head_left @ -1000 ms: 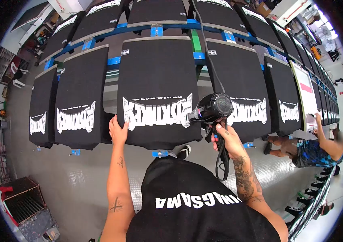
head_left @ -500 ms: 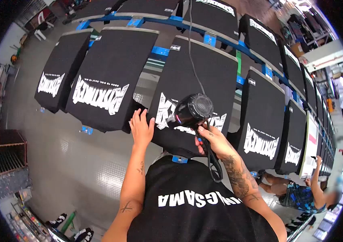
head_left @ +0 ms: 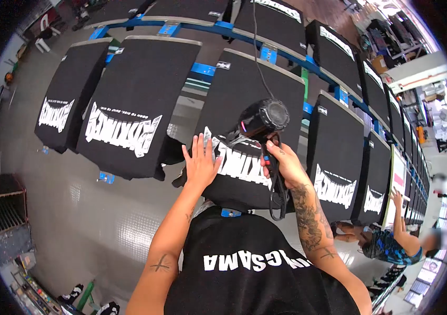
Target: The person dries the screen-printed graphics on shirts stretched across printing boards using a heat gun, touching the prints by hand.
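My right hand [head_left: 285, 165] is closed around the handle of a black hair dryer [head_left: 264, 118], whose cord runs up and away over the boards. Its nozzle points left, just above a black T-shirt [head_left: 257, 86] stretched over a flat board in front of me. White block lettering [head_left: 236, 167] spans the near part of that shirt, partly covered by the dryer and my hands. Flat on the left edge of the lettering lies my left hand [head_left: 201, 161], fingers stretched and slightly apart.
More boards with black printed shirts [head_left: 121, 105] flank this one, and another shirt [head_left: 339, 147] lies to the right. A blue rail [head_left: 202, 23] runs behind them. At the right, another person [head_left: 391, 244] reaches toward a board. A dark rack [head_left: 3, 207] stands on the left.
My left hand has moved right, from the shirt's edge onto the lettering. The hair dryer has shifted up and right, uncovering more of the print. The view has shifted slightly.
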Demonstrator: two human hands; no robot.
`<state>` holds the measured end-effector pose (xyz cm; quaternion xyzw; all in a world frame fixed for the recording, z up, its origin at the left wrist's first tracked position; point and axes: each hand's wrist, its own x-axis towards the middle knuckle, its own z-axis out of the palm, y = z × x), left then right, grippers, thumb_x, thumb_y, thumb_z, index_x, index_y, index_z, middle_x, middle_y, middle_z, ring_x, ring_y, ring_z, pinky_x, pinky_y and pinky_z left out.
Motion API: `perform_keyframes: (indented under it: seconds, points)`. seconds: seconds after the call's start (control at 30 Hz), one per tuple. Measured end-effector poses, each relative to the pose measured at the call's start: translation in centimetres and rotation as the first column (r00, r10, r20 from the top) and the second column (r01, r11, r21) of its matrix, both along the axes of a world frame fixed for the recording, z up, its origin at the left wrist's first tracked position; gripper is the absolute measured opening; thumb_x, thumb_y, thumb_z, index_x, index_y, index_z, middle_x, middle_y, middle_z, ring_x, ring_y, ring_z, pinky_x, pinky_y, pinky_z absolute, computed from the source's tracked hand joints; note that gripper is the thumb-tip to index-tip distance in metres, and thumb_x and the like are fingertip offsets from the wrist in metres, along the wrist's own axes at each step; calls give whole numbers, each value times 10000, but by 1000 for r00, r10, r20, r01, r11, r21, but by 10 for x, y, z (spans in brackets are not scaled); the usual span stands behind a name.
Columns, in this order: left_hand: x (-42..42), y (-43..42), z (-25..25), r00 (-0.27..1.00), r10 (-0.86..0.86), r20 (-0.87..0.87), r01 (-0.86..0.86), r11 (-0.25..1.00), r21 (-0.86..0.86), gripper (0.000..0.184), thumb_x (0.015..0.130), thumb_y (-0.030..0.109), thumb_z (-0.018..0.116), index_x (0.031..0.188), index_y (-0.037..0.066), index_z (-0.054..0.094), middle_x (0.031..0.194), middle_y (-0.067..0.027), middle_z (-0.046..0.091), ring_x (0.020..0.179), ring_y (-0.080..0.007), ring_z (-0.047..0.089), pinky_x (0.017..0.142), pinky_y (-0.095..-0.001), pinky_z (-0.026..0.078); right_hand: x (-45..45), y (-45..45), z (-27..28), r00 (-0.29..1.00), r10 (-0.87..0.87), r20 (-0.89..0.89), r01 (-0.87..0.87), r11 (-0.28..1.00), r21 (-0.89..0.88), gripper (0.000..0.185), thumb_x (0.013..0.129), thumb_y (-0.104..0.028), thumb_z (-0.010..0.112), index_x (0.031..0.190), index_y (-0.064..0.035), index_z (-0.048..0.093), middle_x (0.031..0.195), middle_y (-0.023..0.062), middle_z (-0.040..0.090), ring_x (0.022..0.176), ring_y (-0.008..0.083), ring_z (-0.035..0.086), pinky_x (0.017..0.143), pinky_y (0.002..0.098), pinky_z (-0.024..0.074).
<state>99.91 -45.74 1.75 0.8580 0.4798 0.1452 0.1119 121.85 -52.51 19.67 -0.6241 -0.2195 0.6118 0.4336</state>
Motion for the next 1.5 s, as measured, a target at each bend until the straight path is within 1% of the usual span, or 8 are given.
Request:
perform_keyframes:
  seconds: [0.17, 0.37, 0.6, 0.8, 0.83, 1.07, 1.3, 1.5]
  points:
    - [50, 4, -2, 987, -60, -146, 49, 995, -84, 822, 926, 582, 533, 1518, 55, 316, 1599, -209, 191, 1507, -365, 114, 1144, -689, 57, 50, -61, 13, 967, -249, 58, 252, 967, -41, 321, 1002, -392, 557, 1044, -75, 530, 755, 45, 599, 556, 134, 581, 503, 280, 478]
    - [58, -3, -16, 979, -46, -201, 42, 999, -22, 864, 894, 584, 575, 1524, 56, 307, 1603, -201, 207, 1501, -359, 150, 1153, -664, 76, 100, -153, 9, 922, -383, 57, 383, 924, -1, 336, 1002, -392, 549, 1047, -60, 534, 754, 47, 596, 556, 132, 573, 503, 280, 475]
    - [121, -50, 8, 976, -93, -197, 81, 994, -69, 785, 906, 474, 597, 1502, 33, 338, 1590, -212, 221, 1498, -365, 159, 1148, -668, 84, 132, -250, -4, 917, -382, -110, 389, 920, 51, 389, 1019, -375, 528, 1177, -20, 554, 743, 58, 574, 536, 124, 551, 499, 257, 472]
    - [177, -98, -7, 975, -78, -208, 70, 997, -45, 824, 891, 536, 568, 1508, 43, 332, 1591, -210, 232, 1504, -355, 148, 1153, -666, 69, 168, -340, -4, 879, -476, -40, 477, 878, 36, 410, 998, -361, 556, 1201, -6, 572, 772, 45, 582, 567, 113, 553, 520, 253, 462]
    - [178, -98, -12, 981, -71, -182, 69, 997, -22, 830, 893, 548, 558, 1509, 42, 327, 1591, -207, 236, 1504, -353, 153, 1154, -662, 73, 175, -356, -3, 862, -505, -45, 507, 858, 79, 403, 973, -363, 617, 1121, 6, 552, 752, 56, 580, 545, 119, 555, 505, 261, 473]
    - [177, -97, -15, 970, -101, -222, 107, 994, 15, 759, 913, 492, 571, 1496, 58, 350, 1581, -201, 259, 1483, -362, 207, 1126, -690, 121, 229, -464, -2, 702, -712, -28, 710, 697, 99, 350, 957, -291, 644, 1149, -7, 573, 748, 43, 595, 543, 115, 563, 495, 259, 466]
    - [216, -118, -3, 973, -78, -217, 78, 997, -8, 789, 906, 445, 601, 1524, 55, 303, 1606, -193, 214, 1505, -356, 157, 1150, -668, 80, 269, -487, 2, 520, -831, 200, 808, 554, 201, 282, 926, -232, 680, 1053, -7, 564, 731, 37, 567, 533, 122, 552, 484, 282, 467]
    - [233, -124, -10, 974, -81, -211, 73, 996, -46, 854, 889, 537, 586, 1522, 42, 297, 1602, -218, 193, 1509, -363, 121, 1164, -651, 50, 276, -439, 8, 703, -708, 59, 699, 704, 123, 279, 939, -238, 664, 1047, -1, 564, 737, 52, 587, 563, 136, 576, 510, 283, 480]
